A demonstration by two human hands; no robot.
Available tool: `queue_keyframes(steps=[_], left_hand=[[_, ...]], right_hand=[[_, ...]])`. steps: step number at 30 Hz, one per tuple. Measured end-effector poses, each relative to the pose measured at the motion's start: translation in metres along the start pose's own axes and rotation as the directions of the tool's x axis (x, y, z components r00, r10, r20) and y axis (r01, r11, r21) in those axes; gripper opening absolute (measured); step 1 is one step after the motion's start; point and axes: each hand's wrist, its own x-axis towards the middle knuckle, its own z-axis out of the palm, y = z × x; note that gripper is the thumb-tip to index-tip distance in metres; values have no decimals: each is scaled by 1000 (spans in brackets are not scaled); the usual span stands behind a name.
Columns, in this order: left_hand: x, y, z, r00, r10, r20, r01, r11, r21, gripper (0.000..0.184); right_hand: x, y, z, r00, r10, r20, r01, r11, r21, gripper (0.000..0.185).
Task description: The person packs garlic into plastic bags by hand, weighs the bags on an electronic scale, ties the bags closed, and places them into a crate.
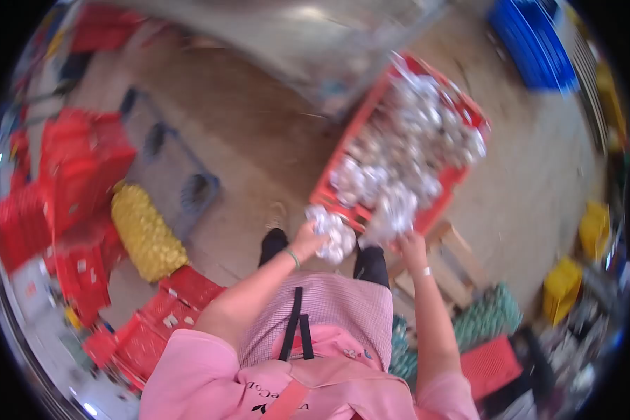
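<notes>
My left hand (308,241) is closed on a clear bag of garlic (336,238), whose white bulbs bulge out beside my fingers, just in front of my apron. My right hand (409,248) is closed on the gathered end of another clear plastic bag (392,213). That bag lies at the near end of a red crate (444,199), and its contents are blurred. Inside the crate is a heap of similar bagged garlic (406,140), piled up to the rim.
Red crates (77,168) are stacked at the left, near a yellow net sack (147,231) and a grey-blue pallet (168,161). A wooden pallet (455,259) and green net sacks (490,315) lie at the right. Blue crates (535,45) stand at the upper right.
</notes>
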Motion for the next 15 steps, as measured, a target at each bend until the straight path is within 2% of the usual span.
queue_keyframes(steps=[1,2,3,4,5,6,7,8,10,11,12,13,14,15], left_hand=[[-36,17,-13,997,-56,-60,53,997,-55,31],[-58,7,-33,990,-106,-92,100,992,-71,30],[-84,7,-50,985,-102,-139,84,988,-127,31],[-101,0,-66,976,-116,-184,82,979,-186,30],[-121,0,-83,959,-165,-231,91,949,-301,29],[-132,-18,-103,952,-163,-258,49,916,-397,29],[-138,-33,-129,949,-161,-270,10,874,-486,29],[-157,-22,-156,913,-207,-352,-20,838,-545,24],[-196,-1,-219,910,-219,-353,-153,612,-776,22],[-199,-6,-250,886,-184,-426,-281,518,-808,21],[-214,-2,-286,871,-142,-470,-374,428,-823,20],[-237,20,-325,852,-106,-513,-456,331,-826,19],[-261,43,-361,755,-147,-639,-567,342,-749,14],[-285,66,-405,697,-17,-717,-661,373,-651,13]], right_hand=[[-23,-24,10,994,-93,54,97,992,-83,26],[-36,-14,24,945,-301,130,320,934,-162,25],[-55,-32,39,967,-210,144,204,977,55,23],[-72,-61,48,974,-123,191,117,992,43,24],[-84,-79,63,972,-2,235,-34,988,149,24],[-91,-94,80,963,-11,268,-2,999,48,25],[-99,-116,99,952,20,304,-50,994,92,24],[-102,-128,123,933,25,359,-72,991,117,22],[-110,-186,174,890,-42,454,8,997,78,21],[-113,-221,200,860,-74,504,96,995,-17,23],[-133,-280,229,833,-131,537,192,980,-60,25],[-139,-321,261,764,-238,600,403,902,-155,26],[-149,-363,290,708,-285,646,484,862,-150,27],[-160,-405,323,669,-347,658,548,827,-122,26]])
